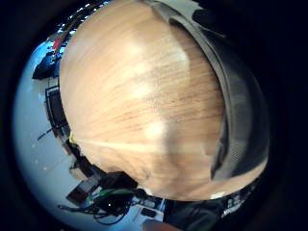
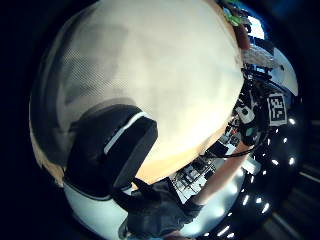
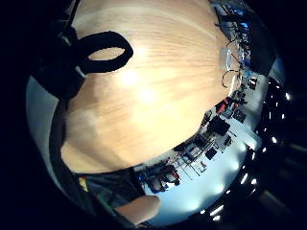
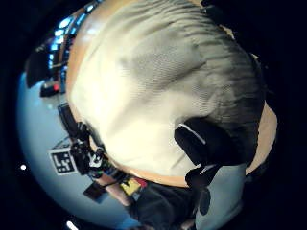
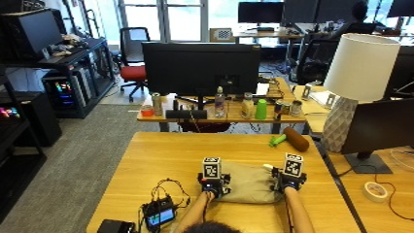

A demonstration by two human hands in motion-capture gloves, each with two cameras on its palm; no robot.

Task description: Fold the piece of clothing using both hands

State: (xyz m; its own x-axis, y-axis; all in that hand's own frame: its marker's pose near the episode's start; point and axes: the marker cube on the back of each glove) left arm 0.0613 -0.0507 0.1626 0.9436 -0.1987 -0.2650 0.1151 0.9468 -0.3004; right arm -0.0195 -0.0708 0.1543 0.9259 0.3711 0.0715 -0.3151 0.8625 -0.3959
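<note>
A beige piece of clothing [image 5: 247,188] lies as a compact bundle on the wooden table [image 5: 168,160], near its front edge. My left hand [image 5: 210,187] is at the bundle's left edge and my right hand [image 5: 289,183] at its right edge. In the left thumb side palm view the cloth [image 2: 150,65] fills the picture, with my black-gloved thumb [image 2: 115,150] curled over it. The right thumb side palm view shows the same: cloth [image 4: 158,76] close up and the thumb [image 4: 206,141] bent onto it. Both little finger side views look at bare table [image 1: 139,96] beside the cloth's edge [image 1: 240,106].
A small device with a screen and cables [image 5: 158,213] lies on the table left of my left arm. A brown cylinder [image 5: 296,138] and a green item [image 5: 277,141] sit at the far right edge. A white lamp [image 5: 355,92] and a tape roll [image 5: 374,191] stand on the neighbouring table.
</note>
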